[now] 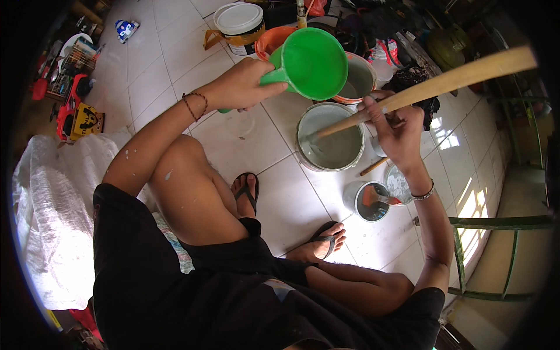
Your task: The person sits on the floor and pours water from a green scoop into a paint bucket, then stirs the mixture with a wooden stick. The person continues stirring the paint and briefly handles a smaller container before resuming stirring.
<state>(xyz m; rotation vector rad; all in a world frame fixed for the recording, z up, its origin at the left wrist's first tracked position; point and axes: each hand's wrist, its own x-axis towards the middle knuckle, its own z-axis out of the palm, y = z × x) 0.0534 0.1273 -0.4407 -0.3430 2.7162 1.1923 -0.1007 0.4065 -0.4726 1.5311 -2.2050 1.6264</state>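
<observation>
My left hand (242,84) grips the handle of a green plastic scoop (312,63), held tilted above the floor, its mouth facing me. My right hand (396,129) holds a long wooden stick (443,84) that slants down into a round bucket of pale grey-green paint (330,137) on the white tiled floor. The stick's lower end rests in the paint. Just behind the scoop stands a second bucket (359,79) with an orange rim.
A small tin (372,202) with a brush in it and a round lid (398,185) lie by my right wrist. A white lidded pail (239,23) stands at the back. A green metal frame (496,256) is on the right, white sacking (52,198) on the left. My sandalled feet (248,195) rest near the bucket.
</observation>
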